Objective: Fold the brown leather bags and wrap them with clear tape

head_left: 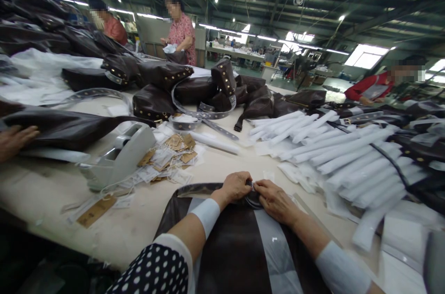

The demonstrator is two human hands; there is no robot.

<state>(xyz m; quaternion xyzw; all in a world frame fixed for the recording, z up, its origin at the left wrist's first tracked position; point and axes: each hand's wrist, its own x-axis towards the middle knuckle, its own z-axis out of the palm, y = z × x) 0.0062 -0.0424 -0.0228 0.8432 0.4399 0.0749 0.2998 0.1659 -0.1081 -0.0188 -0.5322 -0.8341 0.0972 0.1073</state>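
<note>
A dark brown leather bag [231, 252] lies in front of me, with pale translucent strips of wrapping running down it. At its top edge my left hand [237, 186] is closed, with thumb and fingers pinched on a dark strap [253, 200] that curves in a small loop. My right hand [276, 200] meets it from the other side, its fingers pinched on the same strap. The fingertips of both hands almost touch, and they cover the exact spot being gripped. White bands wrap both forearms.
Left of the bag are a grey tape dispenser [120, 157] and brown hang tags [181, 143]. White wrapped rolls [347, 155] are heaped at the right. Dark studded bags [156, 101] pile up behind. A co-worker's hand [17, 141] rests on another bag at far left.
</note>
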